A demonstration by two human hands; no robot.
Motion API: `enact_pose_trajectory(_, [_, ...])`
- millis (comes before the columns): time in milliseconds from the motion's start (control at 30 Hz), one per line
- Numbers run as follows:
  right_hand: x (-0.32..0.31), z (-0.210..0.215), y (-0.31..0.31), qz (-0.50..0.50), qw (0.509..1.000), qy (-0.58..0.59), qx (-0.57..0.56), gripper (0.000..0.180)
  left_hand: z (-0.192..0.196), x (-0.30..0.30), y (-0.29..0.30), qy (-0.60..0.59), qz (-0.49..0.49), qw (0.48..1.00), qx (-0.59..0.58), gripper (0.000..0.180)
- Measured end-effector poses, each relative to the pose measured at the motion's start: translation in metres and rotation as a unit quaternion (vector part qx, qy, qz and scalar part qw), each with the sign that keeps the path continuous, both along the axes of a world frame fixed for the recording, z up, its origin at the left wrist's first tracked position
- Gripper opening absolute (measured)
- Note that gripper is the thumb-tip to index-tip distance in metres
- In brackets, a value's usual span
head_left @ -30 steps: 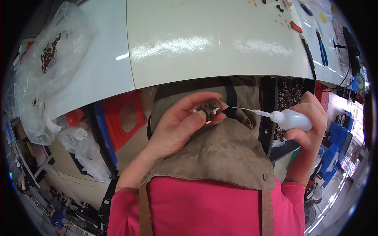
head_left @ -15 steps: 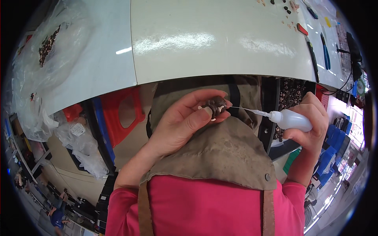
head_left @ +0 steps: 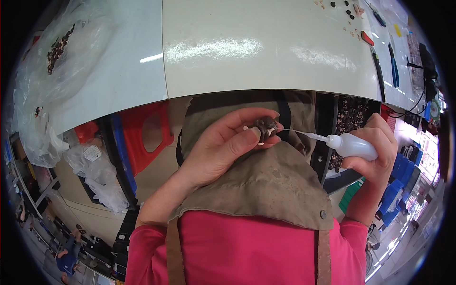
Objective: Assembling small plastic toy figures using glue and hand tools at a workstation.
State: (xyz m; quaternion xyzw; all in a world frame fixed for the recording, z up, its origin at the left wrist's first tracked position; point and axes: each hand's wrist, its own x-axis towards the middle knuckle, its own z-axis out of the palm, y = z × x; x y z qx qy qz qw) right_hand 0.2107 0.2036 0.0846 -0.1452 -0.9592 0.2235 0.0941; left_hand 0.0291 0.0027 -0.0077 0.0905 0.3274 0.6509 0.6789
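Note:
Between the thumb and fingers of my left hand (head_left: 228,142) is a small dark brown figure with cream-coloured bits (head_left: 266,129), held over my apron (head_left: 266,180). My right hand (head_left: 377,147) wraps round a translucent white squeeze bottle (head_left: 354,146) lying sideways in its grip. From the bottle a long thin needle tip points left and reaches the right side of the figure. Whether any liquid comes out is too small to tell.
A white worktable (head_left: 247,47) lies ahead. Clear plastic bags (head_left: 80,61) with brown-and-cream pieces cover its left. Blue-handled pliers (head_left: 394,66) and a dark tool lie on the right. A drawer of small dark pieces (head_left: 350,114) stands beside my lap, and a red plastic stool (head_left: 142,137) at left.
The figure in my left hand has turned slightly, and the needle stays at its right side. My right hand has barely moved. In the background at lower left, a person has shifted.

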Motion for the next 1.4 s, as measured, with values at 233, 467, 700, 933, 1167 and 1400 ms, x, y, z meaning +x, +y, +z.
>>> enact_pose_trajectory(233, [-0.008,-0.001,-0.003,0.005,1.0,-0.005,0.012,0.055,-0.004,-0.006,-0.001,-0.001,-0.002,1.0,0.001,0.061])
enact_pose_trajectory(467, [-0.014,0.001,-0.007,0.013,1.0,-0.002,0.02,0.054,-0.005,-0.011,-0.004,-0.011,-0.014,1.0,-0.013,0.06])
enact_pose_trajectory(700, [-0.017,0.002,-0.011,0.016,0.999,-0.002,0.035,0.054,-0.006,-0.013,-0.007,-0.01,-0.022,1.0,-0.017,0.06])
enact_pose_trajectory(933, [-0.018,0.002,-0.011,0.012,0.999,0.003,0.042,0.054,-0.007,-0.014,-0.008,-0.008,-0.016,1.0,-0.015,0.06])
enact_pose_trajectory(1167, [-0.018,0.001,-0.011,0.014,0.999,0.006,0.048,0.055,-0.006,-0.015,-0.007,-0.008,-0.025,1.0,-0.016,0.061])
enact_pose_trajectory(1400, [-0.019,0.001,-0.012,0.013,0.999,0.008,0.049,0.056,-0.008,-0.016,-0.009,-0.009,-0.021,1.0,-0.012,0.06])
